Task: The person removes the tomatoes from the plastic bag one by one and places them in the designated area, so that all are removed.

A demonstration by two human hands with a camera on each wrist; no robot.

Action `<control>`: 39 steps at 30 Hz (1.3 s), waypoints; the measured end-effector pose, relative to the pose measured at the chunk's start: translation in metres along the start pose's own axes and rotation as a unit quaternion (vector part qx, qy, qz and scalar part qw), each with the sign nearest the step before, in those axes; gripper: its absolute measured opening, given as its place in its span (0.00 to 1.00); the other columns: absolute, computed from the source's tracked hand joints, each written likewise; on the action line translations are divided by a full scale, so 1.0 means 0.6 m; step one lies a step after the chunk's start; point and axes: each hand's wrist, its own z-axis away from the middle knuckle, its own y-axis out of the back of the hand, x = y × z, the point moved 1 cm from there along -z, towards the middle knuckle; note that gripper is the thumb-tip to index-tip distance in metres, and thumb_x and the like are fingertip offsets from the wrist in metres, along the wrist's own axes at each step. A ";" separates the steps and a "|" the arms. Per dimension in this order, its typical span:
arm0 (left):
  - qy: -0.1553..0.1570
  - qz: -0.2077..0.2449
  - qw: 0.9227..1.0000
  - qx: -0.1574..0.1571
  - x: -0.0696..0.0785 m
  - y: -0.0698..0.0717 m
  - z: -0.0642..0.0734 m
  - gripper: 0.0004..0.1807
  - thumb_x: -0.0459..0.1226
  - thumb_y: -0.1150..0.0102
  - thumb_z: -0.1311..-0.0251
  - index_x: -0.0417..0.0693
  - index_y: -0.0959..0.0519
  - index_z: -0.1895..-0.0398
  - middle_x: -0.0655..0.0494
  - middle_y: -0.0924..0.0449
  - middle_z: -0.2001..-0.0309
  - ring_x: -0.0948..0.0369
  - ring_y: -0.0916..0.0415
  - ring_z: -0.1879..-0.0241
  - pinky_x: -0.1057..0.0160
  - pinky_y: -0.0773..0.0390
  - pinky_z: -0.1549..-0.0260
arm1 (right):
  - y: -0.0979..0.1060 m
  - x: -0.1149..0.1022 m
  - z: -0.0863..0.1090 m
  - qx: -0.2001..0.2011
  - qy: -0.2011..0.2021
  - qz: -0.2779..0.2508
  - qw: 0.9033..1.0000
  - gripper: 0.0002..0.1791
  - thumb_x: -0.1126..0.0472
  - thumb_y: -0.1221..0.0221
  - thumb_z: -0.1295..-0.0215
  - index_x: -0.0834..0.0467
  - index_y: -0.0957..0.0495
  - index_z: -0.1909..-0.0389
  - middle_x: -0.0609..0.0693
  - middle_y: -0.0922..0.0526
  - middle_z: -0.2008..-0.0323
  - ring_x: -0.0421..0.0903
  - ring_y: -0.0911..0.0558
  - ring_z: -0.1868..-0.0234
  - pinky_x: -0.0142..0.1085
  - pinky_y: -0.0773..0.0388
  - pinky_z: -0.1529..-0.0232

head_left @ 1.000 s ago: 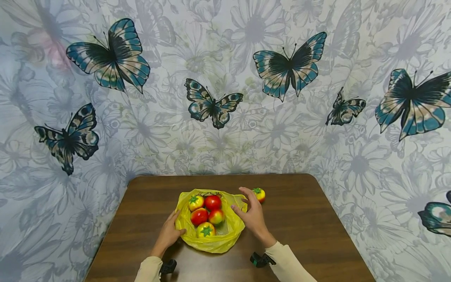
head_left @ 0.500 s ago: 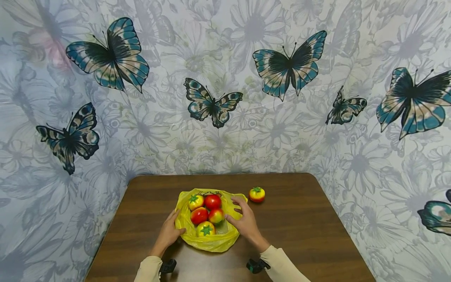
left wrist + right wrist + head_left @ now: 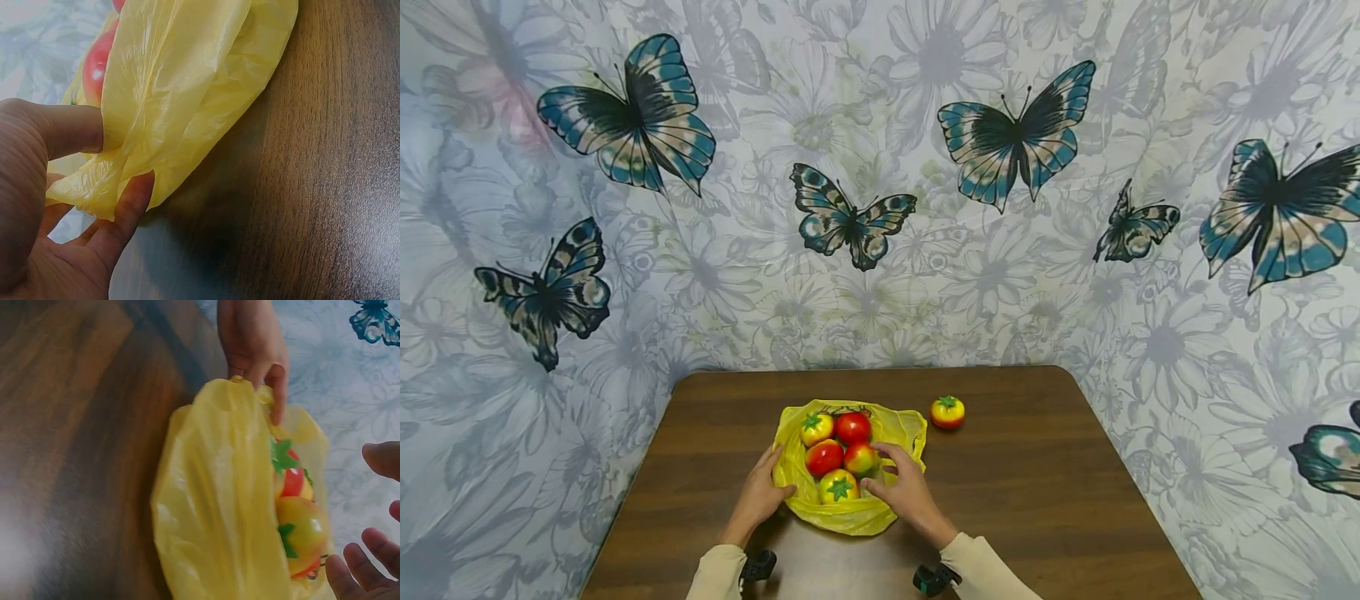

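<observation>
A yellow plastic bag [image 3: 850, 523] lies on the table with its mouth spread, several red and yellow tomatoes [image 3: 824, 458] inside it. Its left rim is pinched by my left hand [image 3: 758, 498], and the left wrist view shows the thumb and fingers holding gathered film [image 3: 94, 181]. Over the bag's right side hovers my right hand [image 3: 912, 498], fingers spread, near a red-yellow tomato [image 3: 861, 458]. In the right wrist view the right fingers [image 3: 356, 565] stand apart from the tomatoes and hold nothing. One tomato [image 3: 947, 413] sits outside, right of the bag.
The brown wooden table [image 3: 1045, 467] extends on both sides of the bag. Behind it stands a wall [image 3: 1000, 317] covered in a flower and butterfly pattern. A black band [image 3: 936, 578] is on the right wrist.
My right hand has moved left and nearer to me, from beside the lone tomato to over the bag's right side. The left hand keeps its hold on the rim.
</observation>
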 end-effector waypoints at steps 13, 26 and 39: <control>0.008 0.003 1.000 -0.003 0.002 0.004 -0.003 0.48 0.32 0.30 0.52 0.36 0.42 0.26 0.35 0.48 0.24 0.34 0.45 0.29 0.37 0.40 0.32 | -0.042 0.011 -0.001 -0.025 -0.011 0.024 0.999 0.29 0.56 0.33 0.40 0.60 0.26 0.38 0.58 0.21 0.42 0.60 0.22 0.43 0.54 0.22 0.45; 0.004 0.000 1.000 -0.002 -0.002 0.002 -0.001 0.48 0.31 0.30 0.52 0.35 0.42 0.26 0.35 0.48 0.25 0.34 0.45 0.29 0.36 0.41 0.32 | -0.068 0.009 0.003 0.009 -0.020 0.096 0.995 0.26 0.59 0.31 0.44 0.57 0.21 0.44 0.52 0.16 0.48 0.53 0.18 0.50 0.43 0.20 0.51; -0.009 0.003 1.000 0.005 -0.003 -0.004 0.002 0.48 0.30 0.30 0.55 0.33 0.40 0.28 0.34 0.47 0.25 0.35 0.43 0.29 0.37 0.39 0.33 | -0.096 0.021 0.003 0.035 -0.052 0.180 0.982 0.32 0.53 0.27 0.50 0.55 0.22 0.42 0.51 0.17 0.46 0.52 0.19 0.44 0.48 0.24 0.41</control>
